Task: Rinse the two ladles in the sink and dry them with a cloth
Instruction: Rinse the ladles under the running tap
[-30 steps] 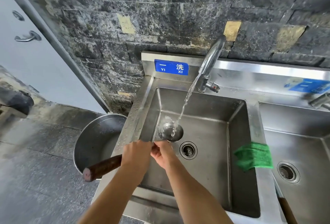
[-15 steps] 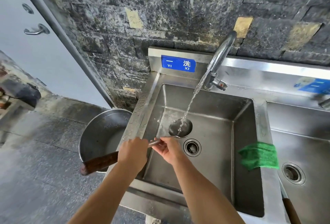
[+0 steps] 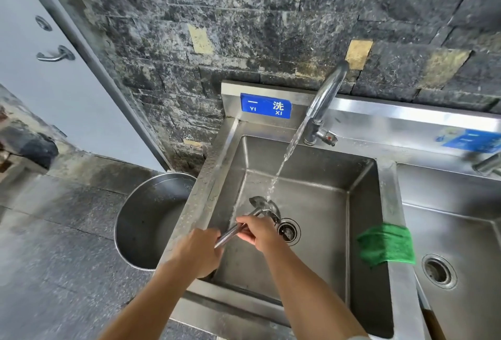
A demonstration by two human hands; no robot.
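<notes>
Head view: left hand [image 3: 199,251] closed around ladle [image 3: 245,224] shaft at near-left corner of left sink basin [image 3: 363,220]; right hand [image 3: 259,234] pinching same metal shaft further along, fingers curled over it. Ladle bowl tilted on edge under running water from faucet [image 3: 324,101], just beside drain [image 3: 288,231]; second ladle not identifiable with certainty. Green cloth [image 3: 386,247] draped over divider between left and right basins, well apart from both hands; steel pot [image 3: 151,220] on floor just left of sink unit.
</notes>
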